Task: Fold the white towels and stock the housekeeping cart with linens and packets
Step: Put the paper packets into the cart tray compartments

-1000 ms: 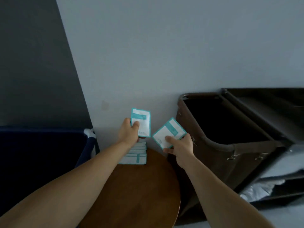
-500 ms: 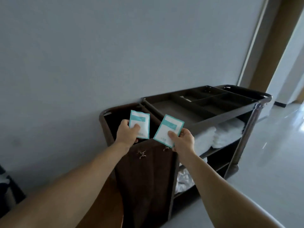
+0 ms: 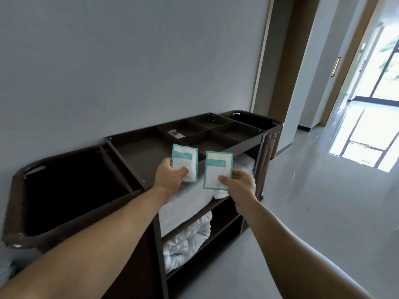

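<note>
My left hand [image 3: 170,179] pinches a white packet with teal edging [image 3: 185,161], held upright over the front edge of the dark housekeeping cart [image 3: 237,147]. My right hand [image 3: 241,186] pinches a second white and teal packet [image 3: 218,169] just to the right of the first. Both packets hover in front of the cart's top tray, which is split into several compartments. Folded white towels [image 3: 190,203] lie on the cart's middle shelf below my hands. Crumpled white linen [image 3: 185,242] sits on the lower shelf.
A dark fabric laundry bag [image 3: 64,190] hangs open at the cart's left end. A small label [image 3: 176,133] lies in one tray compartment. The grey wall runs behind the cart. A shiny corridor floor [image 3: 323,212] stretches to the right toward a bright window.
The view swung right from the round wooden table and its packet stack to the cart. Both hands carried their packets along and now hold them over the cart's top tray edge.
</note>
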{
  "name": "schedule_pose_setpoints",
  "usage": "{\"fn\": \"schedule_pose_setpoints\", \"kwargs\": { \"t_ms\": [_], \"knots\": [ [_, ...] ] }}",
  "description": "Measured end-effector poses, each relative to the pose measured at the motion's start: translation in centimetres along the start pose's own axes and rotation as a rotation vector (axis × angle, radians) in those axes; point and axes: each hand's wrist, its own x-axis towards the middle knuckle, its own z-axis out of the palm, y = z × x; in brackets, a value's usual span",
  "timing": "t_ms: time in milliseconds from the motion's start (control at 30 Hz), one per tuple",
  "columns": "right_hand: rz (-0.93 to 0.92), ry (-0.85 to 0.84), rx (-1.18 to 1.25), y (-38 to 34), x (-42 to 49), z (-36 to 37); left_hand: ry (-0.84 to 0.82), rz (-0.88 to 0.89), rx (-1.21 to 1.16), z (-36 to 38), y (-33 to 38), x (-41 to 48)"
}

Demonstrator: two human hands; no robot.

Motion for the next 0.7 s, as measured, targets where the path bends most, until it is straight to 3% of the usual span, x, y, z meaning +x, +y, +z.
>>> {"fn": "schedule_pose_setpoints", "kwargs": {
  "t_ms": [433, 700],
  "knots": [
    [-0.049, 0.149, -0.054, -2.6, 18.5, -4.3, -0.126, 0.055, -0.113, 15.5, 1.0, 16.7],
    [-0.083, 0.201, -0.039, -2.9, 29.4, -8.0, -0.093, 0.048, -0.066, 23.7, 1.0, 23.9]
  ]
}}
